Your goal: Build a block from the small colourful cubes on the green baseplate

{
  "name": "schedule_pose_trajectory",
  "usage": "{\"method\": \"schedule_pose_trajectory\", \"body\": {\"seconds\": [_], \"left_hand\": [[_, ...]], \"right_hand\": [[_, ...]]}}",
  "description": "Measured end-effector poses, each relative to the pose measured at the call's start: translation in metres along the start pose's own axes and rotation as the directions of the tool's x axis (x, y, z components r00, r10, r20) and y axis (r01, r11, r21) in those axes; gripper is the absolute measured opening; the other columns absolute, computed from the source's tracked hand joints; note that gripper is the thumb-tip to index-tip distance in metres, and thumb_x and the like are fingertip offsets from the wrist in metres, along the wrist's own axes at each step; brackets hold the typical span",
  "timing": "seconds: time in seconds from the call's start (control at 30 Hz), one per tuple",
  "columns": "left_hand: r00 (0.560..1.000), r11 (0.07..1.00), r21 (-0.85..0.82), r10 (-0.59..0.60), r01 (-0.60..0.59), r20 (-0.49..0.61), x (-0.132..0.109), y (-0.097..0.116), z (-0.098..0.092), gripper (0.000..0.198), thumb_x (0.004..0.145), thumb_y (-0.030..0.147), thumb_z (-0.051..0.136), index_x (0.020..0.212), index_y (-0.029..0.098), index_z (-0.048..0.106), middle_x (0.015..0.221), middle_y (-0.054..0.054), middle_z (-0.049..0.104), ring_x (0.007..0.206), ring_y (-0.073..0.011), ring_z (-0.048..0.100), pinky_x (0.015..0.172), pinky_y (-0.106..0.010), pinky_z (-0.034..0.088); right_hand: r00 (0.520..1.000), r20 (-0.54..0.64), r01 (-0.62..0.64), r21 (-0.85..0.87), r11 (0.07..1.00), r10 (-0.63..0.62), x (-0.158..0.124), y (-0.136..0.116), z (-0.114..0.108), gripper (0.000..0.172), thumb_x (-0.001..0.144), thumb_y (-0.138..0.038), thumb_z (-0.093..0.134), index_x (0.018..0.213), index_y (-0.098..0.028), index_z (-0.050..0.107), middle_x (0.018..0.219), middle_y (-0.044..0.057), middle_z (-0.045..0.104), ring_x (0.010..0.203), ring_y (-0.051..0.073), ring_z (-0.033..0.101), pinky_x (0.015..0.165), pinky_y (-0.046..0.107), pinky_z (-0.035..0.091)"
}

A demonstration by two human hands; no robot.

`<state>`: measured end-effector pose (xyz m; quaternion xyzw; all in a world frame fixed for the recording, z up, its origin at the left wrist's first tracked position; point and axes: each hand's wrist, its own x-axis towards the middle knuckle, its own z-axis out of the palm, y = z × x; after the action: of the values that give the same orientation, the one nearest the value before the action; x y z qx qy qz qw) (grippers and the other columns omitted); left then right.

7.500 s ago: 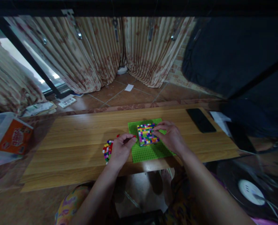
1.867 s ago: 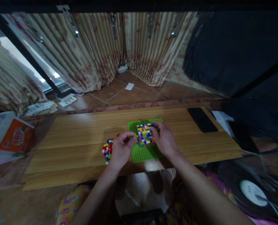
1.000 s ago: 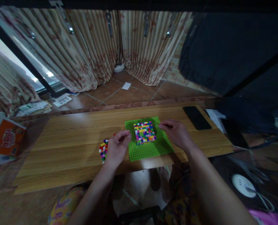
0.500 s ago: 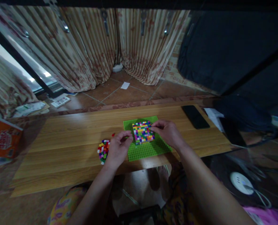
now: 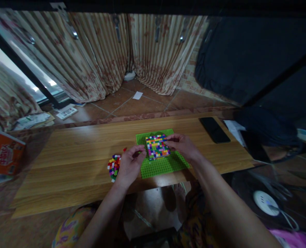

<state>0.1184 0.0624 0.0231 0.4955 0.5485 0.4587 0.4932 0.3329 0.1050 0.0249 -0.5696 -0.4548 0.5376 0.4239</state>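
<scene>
A square block of small multicoloured toy bricks [image 5: 158, 146] stands on a green studded baseplate [image 5: 165, 168]. At the block's right side is my right hand [image 5: 185, 147], its thumb and forefinger pinched at the upper right edge; whatever is between the tips is too small to make out. My left hand [image 5: 131, 162] is curled beside the block's left side, over the baseplate's left edge. Its thumb and fingertips come close together, and anything in them is hidden. Left of that hand lies a pile of loose bricks [image 5: 113, 168], partly covered by it, with a single red brick [image 5: 124, 149] just above.
The wooden table [image 5: 72, 155] bears a black phone [image 5: 214, 129] at the right. An orange box [image 5: 5, 154] is beyond the left end. On the floor at the right is a round white power socket [image 5: 265, 203] with a cable. Curtains [image 5: 96, 58] hang behind.
Both hands keep nearly the same positions beside the block. The whole view has shifted slightly; no brick has visibly moved.
</scene>
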Motion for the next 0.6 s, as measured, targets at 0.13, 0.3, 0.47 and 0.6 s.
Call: {"method": "schedule_pose_trajectory", "body": {"seconds": [0.13, 0.3, 0.47, 0.6], "left_hand": [[1.000, 1.000, 0.010, -0.024, 0.024, -0.009, 0.001, -0.001, -0.002, 0.030, 0.070, 0.032, 0.070, 0.096, 0.017, 0.071, 0.090, -0.006, 0.071, 0.084, -0.0176, 0.065, 0.078, -0.030, 0.051], [0.999, 1.000, 0.001, -0.001, 0.001, -0.042, 0.005, 0.001, -0.012, 0.027, 0.071, 0.032, 0.068, 0.093, 0.017, 0.070, 0.088, -0.005, 0.071, 0.082, -0.0168, 0.064, 0.076, -0.029, 0.051], [0.990, 0.956, 0.283, 0.109, -0.078, -0.094, 0.005, 0.014, -0.055, 0.042, 0.076, 0.042, 0.063, 0.110, 0.017, 0.063, 0.107, -0.009, 0.067, 0.097, -0.0218, 0.064, 0.088, -0.038, 0.050], [0.976, 0.730, 0.648, 0.176, -0.218, 0.130, -0.011, 0.007, -0.095, 0.086, 0.061, 0.048, 0.077, 0.137, 0.024, 0.044, 0.143, -0.012, 0.043, 0.133, -0.0309, 0.039, 0.110, -0.047, 0.032]], "right_hand": [[1.000, -0.015, 0.020, -0.010, 1.000, -0.020, -0.001, 0.000, 0.003, 0.027, 0.054, -0.036, 0.076, 0.070, -0.018, 0.063, 0.057, -0.003, 0.061, 0.050, 0.011, 0.053, 0.050, 0.026, 0.044], [0.995, -0.052, 0.079, -0.102, 0.992, -0.085, 0.000, 0.004, 0.003, 0.026, 0.057, -0.036, 0.074, 0.072, -0.017, 0.063, 0.062, -0.001, 0.063, 0.056, 0.012, 0.055, 0.055, 0.027, 0.044], [0.935, -0.170, 0.270, -0.227, 0.936, -0.311, -0.007, -0.002, 0.004, 0.021, 0.068, -0.039, 0.070, 0.073, -0.020, 0.062, 0.066, 0.000, 0.063, 0.060, 0.015, 0.056, 0.059, 0.030, 0.045], [0.885, -0.079, 0.417, -0.303, 0.857, -0.459, -0.035, -0.019, 0.030, 0.013, 0.082, -0.036, 0.061, 0.074, -0.025, 0.062, 0.071, 0.001, 0.064, 0.066, 0.018, 0.057, 0.063, 0.032, 0.046]]}}
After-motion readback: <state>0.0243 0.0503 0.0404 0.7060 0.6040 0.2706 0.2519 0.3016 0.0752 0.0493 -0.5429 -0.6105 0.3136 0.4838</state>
